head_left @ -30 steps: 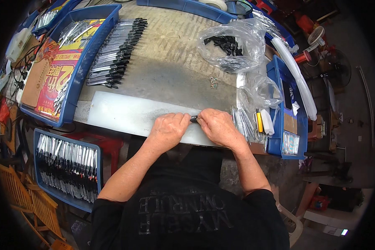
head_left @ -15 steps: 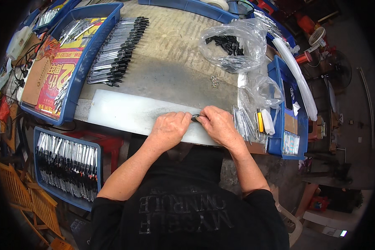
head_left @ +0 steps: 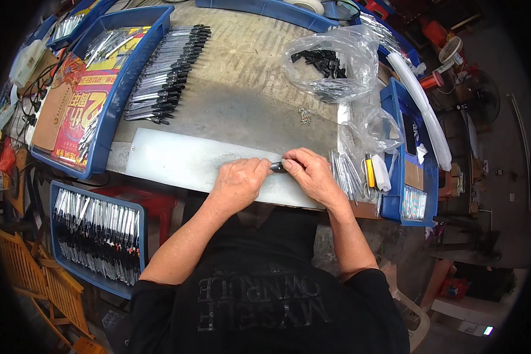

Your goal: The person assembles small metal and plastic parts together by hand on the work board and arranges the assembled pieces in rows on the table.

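Note:
Over the white board (head_left: 177,154) at the table's near edge, my two hands meet with a pen (head_left: 277,167) between them. Only its short black part shows; my fingers cover the rest. My left hand (head_left: 240,184) is closed round one end. At the other end, my right hand (head_left: 311,177) pinches the black part between thumb and fingers. Beyond my hands lies a small heap of tiny metal pieces (head_left: 304,115). A clear plastic bag (head_left: 360,62) holding black pen parts (head_left: 324,62) rests at the far right of the table.
A row of pens (head_left: 162,76) lies at left beside a blue tray (head_left: 109,127). Lower left, another blue tray (head_left: 141,236) holds many pens. On the right are thin silvery rods (head_left: 346,177), a yellow-handled tool (head_left: 370,172) and a blue bin (head_left: 393,203).
My right hand has shifted slightly right, and its thumb and fingers have changed position. More of the pen's black part shows between my hands. My left hand has barely moved.

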A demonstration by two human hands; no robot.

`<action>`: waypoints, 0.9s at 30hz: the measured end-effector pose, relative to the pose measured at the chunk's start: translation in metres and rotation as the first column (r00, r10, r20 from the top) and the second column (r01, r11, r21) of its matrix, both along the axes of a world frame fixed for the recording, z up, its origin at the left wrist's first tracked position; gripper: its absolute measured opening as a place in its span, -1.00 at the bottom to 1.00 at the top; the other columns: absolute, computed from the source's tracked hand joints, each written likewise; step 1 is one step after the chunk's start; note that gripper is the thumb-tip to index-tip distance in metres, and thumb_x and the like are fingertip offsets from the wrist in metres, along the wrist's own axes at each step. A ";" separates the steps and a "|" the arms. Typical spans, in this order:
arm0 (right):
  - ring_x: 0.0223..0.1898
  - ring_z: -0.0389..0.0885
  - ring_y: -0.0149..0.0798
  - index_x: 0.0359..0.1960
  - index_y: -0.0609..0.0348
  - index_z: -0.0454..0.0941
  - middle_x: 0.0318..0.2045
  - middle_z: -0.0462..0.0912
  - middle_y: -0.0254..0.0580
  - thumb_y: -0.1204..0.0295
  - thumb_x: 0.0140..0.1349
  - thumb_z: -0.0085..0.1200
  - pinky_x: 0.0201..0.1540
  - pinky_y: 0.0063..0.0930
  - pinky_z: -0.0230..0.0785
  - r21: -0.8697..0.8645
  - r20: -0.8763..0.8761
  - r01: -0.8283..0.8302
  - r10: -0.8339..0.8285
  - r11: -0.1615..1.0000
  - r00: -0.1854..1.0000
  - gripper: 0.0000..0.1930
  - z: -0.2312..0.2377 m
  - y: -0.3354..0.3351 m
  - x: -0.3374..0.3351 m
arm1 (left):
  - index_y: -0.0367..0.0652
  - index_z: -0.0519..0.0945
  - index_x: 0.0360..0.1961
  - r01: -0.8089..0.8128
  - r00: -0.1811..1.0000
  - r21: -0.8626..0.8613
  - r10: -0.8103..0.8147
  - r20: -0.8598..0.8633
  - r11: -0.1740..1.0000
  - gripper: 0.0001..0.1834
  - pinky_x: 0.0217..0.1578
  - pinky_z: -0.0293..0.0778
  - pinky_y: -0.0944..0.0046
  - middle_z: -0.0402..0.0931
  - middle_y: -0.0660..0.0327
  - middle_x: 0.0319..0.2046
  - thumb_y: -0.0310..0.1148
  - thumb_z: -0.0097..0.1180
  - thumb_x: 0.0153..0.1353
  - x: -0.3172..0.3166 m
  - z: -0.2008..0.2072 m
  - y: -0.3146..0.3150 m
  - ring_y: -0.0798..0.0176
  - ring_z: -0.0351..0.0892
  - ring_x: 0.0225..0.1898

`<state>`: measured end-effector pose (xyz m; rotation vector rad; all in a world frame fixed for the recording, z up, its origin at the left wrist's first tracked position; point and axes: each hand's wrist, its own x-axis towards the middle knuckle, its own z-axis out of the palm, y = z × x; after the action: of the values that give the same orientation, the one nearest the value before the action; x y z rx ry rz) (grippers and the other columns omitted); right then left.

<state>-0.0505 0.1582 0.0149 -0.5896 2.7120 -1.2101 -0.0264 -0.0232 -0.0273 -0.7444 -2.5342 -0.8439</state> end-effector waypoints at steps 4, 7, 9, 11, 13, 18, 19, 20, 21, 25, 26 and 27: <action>-0.45 0.50 -0.17 -0.36 0.32 0.51 -0.49 0.53 -0.09 0.41 0.12 0.05 -0.38 -0.41 0.33 0.034 -0.069 -0.051 0.054 0.998 0.996 -0.81 -0.006 -0.004 0.002 | -0.20 0.43 -0.46 0.000 1.000 0.006 0.000 -0.021 1.000 -0.87 -0.62 0.40 0.24 0.39 0.20 -0.65 -0.38 0.08 0.03 -0.001 0.002 0.001 0.20 0.48 -0.59; -0.46 0.50 -0.16 -0.37 0.32 0.51 -0.52 0.52 -0.07 0.41 0.11 0.05 -0.40 -0.40 0.32 0.035 -0.030 -0.031 0.032 0.999 0.999 -0.82 -0.004 -0.007 0.002 | -0.20 0.43 -0.46 0.001 1.000 -0.006 -0.002 -0.006 1.000 -0.87 -0.62 0.40 0.23 0.39 0.21 -0.65 -0.37 0.07 0.03 -0.001 0.003 0.000 0.20 0.48 -0.59; -0.47 0.49 -0.16 -0.38 0.32 0.51 -0.52 0.52 -0.07 0.42 0.11 0.05 -0.40 -0.39 0.31 0.020 -0.015 -0.032 0.032 0.999 0.999 -0.83 -0.003 -0.010 0.000 | -0.19 0.44 -0.44 0.006 0.999 0.005 -0.005 -0.032 1.000 -0.86 -0.63 0.39 0.24 0.38 0.22 -0.66 -0.38 0.10 0.01 -0.002 0.000 -0.001 0.20 0.47 -0.61; -0.43 0.51 -0.03 -0.43 0.27 0.51 -0.50 0.53 -0.03 0.39 0.10 0.03 -0.38 -0.29 0.32 0.046 0.017 -0.002 0.001 0.999 1.000 -0.83 -0.002 -0.010 0.001 | -0.19 0.45 -0.41 0.006 0.998 0.012 -0.005 -0.064 1.000 -0.84 -0.64 0.37 0.24 0.37 0.23 -0.67 -0.38 0.13 -0.01 -0.004 -0.001 -0.001 0.20 0.46 -0.62; -0.44 0.50 -0.03 -0.44 0.27 0.50 -0.51 0.52 -0.03 0.40 0.09 0.03 -0.39 -0.29 0.31 0.029 0.007 -0.001 0.000 1.000 1.000 -0.84 -0.002 -0.011 0.002 | -0.18 0.45 -0.43 0.007 0.998 0.027 -0.005 -0.067 1.000 -0.84 -0.63 0.37 0.24 0.37 0.23 -0.67 -0.37 0.13 -0.01 -0.003 -0.002 0.000 0.20 0.46 -0.62; -0.53 0.44 -0.15 -0.45 0.32 0.48 -0.56 0.49 -0.05 0.45 0.07 0.06 -0.48 -0.36 0.25 -0.001 -0.013 0.020 -0.020 1.000 1.000 -0.85 0.000 -0.011 0.005 | -0.16 0.44 -0.46 -0.004 0.997 0.005 0.004 -0.076 1.000 -0.85 -0.62 0.38 0.25 0.37 0.23 -0.67 -0.36 0.12 -0.01 -0.001 -0.001 0.000 0.20 0.46 -0.61; -0.56 0.43 -0.13 -0.45 0.32 0.48 -0.57 0.48 -0.04 0.44 0.07 0.06 -0.50 -0.36 0.24 -0.015 -0.037 0.024 -0.024 1.000 0.999 -0.85 -0.001 -0.013 0.006 | -0.16 0.44 -0.46 0.000 0.998 0.012 0.001 -0.066 1.000 -0.86 -0.61 0.38 0.26 0.37 0.23 -0.67 -0.36 0.12 -0.01 0.000 -0.001 -0.001 0.21 0.47 -0.61; -0.56 0.43 -0.13 -0.45 0.32 0.48 -0.57 0.48 -0.04 0.44 0.07 0.06 -0.50 -0.36 0.24 -0.030 -0.048 0.004 -0.006 1.000 0.999 -0.85 -0.003 -0.015 0.008 | -0.15 0.44 -0.45 0.003 0.998 0.019 -0.001 -0.056 1.000 -0.86 -0.61 0.38 0.26 0.37 0.23 -0.67 -0.36 0.12 -0.01 0.001 -0.002 -0.002 0.21 0.47 -0.61; -0.54 0.45 -0.08 -0.46 0.30 0.48 -0.56 0.49 -0.03 0.43 0.07 0.05 -0.48 -0.33 0.26 -0.010 -0.074 0.026 -0.026 1.000 0.997 -0.85 -0.003 -0.015 0.009 | -0.15 0.44 -0.45 0.001 0.998 0.014 0.000 -0.062 1.000 -0.87 -0.59 0.39 0.25 0.38 0.23 -0.67 -0.37 0.11 0.00 0.001 -0.003 -0.001 0.20 0.48 -0.59; -0.54 0.47 -0.04 -0.49 0.28 0.48 -0.57 0.50 -0.03 0.41 0.07 0.05 -0.48 -0.30 0.28 -0.022 -0.146 0.056 -0.059 0.998 0.988 -0.85 -0.010 -0.012 0.012 | -0.17 0.44 -0.44 0.043 0.999 0.065 -0.042 -0.022 0.997 -0.90 -0.58 0.40 0.21 0.39 0.21 -0.65 -0.41 0.08 0.01 0.001 -0.002 0.000 0.17 0.49 -0.57; -0.55 0.47 -0.05 -0.49 0.28 0.48 -0.58 0.50 -0.04 0.41 0.07 0.05 -0.49 -0.30 0.28 -0.012 -0.152 0.073 -0.074 0.997 0.986 -0.84 -0.011 -0.012 0.013 | -0.17 0.44 -0.44 0.034 0.999 0.056 -0.033 -0.031 0.998 -0.90 -0.58 0.40 0.21 0.39 0.21 -0.65 -0.41 0.08 0.01 0.000 -0.001 0.000 0.17 0.49 -0.57; -0.57 0.47 -0.09 -0.50 0.27 0.48 -0.59 0.50 -0.07 0.40 0.08 0.06 -0.51 -0.32 0.27 -0.043 -0.131 0.089 -0.094 0.995 0.987 -0.83 -0.013 -0.012 0.014 | -0.17 0.43 -0.44 0.042 0.999 0.053 -0.042 -0.017 0.998 -0.90 -0.58 0.40 0.21 0.39 0.21 -0.65 -0.42 0.07 0.01 0.001 0.001 -0.001 0.16 0.49 -0.57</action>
<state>-0.0369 0.1458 0.0023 -0.5755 2.8623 -1.2888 -0.0259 -0.0241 -0.0267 -0.7869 -2.4804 -0.9116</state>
